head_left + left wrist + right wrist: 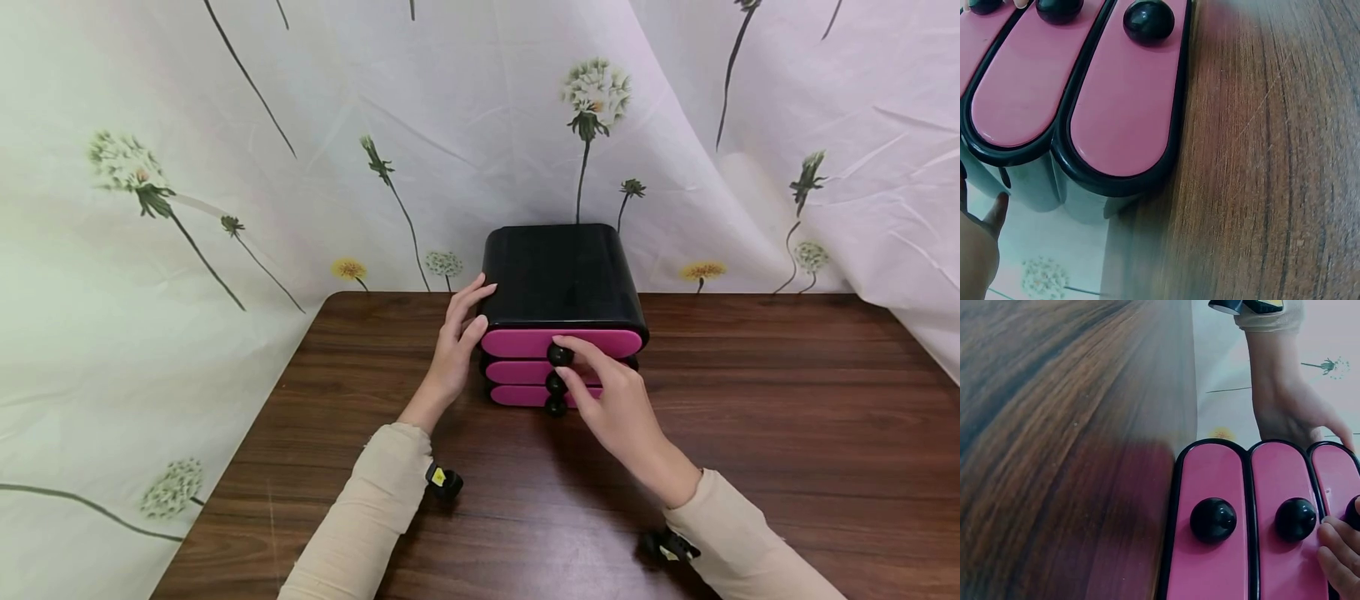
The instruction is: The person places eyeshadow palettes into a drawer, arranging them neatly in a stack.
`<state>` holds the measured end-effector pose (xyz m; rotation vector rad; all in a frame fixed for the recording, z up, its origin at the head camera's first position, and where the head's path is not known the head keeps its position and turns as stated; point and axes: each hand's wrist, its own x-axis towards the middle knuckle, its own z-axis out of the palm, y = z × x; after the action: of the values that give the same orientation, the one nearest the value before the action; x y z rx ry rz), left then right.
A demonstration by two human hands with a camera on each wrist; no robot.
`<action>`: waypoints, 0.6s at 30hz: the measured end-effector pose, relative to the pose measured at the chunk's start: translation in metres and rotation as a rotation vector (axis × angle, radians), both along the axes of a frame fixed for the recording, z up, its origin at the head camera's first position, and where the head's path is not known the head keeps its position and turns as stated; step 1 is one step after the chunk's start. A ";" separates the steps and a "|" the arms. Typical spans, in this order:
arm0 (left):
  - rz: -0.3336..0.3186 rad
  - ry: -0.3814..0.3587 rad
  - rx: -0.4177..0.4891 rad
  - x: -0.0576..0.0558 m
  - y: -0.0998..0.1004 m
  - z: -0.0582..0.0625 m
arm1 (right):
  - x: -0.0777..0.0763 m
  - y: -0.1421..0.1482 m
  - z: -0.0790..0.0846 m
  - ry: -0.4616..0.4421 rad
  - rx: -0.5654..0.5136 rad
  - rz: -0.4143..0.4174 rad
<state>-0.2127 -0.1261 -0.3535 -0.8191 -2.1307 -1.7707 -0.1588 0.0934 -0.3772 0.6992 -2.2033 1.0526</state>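
Observation:
A small black drawer unit [558, 271] with three pink drawer fronts stands on the table. My right hand [621, 404] pinches the round black knob [559, 355] of the top drawer between thumb and fingers. Below it are the middle knob [555, 383] and the bottom knob [556, 407], both untouched. Against the unit's left side rests my left hand [452, 350], its fingers extended along the upper edge and side wall. In the right wrist view, the bottom drawer front [1210, 481] and the middle drawer front [1282, 475] sit level within their black frames.
The wooden table [750, 417] reaches out on both sides of the unit and in front of it. Close behind hangs a white cloth [487, 125] printed with dandelions. Each sleeve carries a small black wrist camera, the left one [446, 483] just above the tabletop.

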 end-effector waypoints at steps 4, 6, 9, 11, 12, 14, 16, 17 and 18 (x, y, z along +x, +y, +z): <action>-0.005 0.010 -0.023 0.000 -0.001 0.001 | 0.003 0.003 0.004 -0.014 0.016 -0.004; -0.002 0.010 -0.042 0.001 -0.003 0.003 | 0.006 0.006 0.007 -0.026 0.019 -0.004; 0.011 -0.002 -0.064 0.004 -0.005 0.006 | 0.012 0.013 0.013 -0.046 0.018 -0.013; 0.025 -0.017 -0.076 0.008 -0.006 0.008 | 0.016 0.020 0.017 -0.053 0.013 -0.022; 0.034 -0.024 -0.079 0.010 -0.006 0.009 | 0.018 0.024 0.019 -0.051 0.013 -0.031; 0.058 -0.034 -0.081 0.014 -0.006 0.010 | 0.021 0.033 0.023 -0.031 0.013 -0.052; 0.080 -0.035 -0.080 0.018 -0.008 0.010 | 0.024 0.043 0.026 -0.011 0.016 -0.069; 0.094 -0.029 -0.088 0.020 -0.010 0.010 | 0.026 0.048 0.027 0.005 0.025 -0.079; 0.115 -0.018 -0.102 0.021 -0.012 0.007 | 0.027 0.054 0.028 0.022 0.032 -0.089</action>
<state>-0.1921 -0.1383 -0.3468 -0.6917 -2.2478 -1.6306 -0.1320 0.1472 -0.3492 0.6178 -2.2150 0.9629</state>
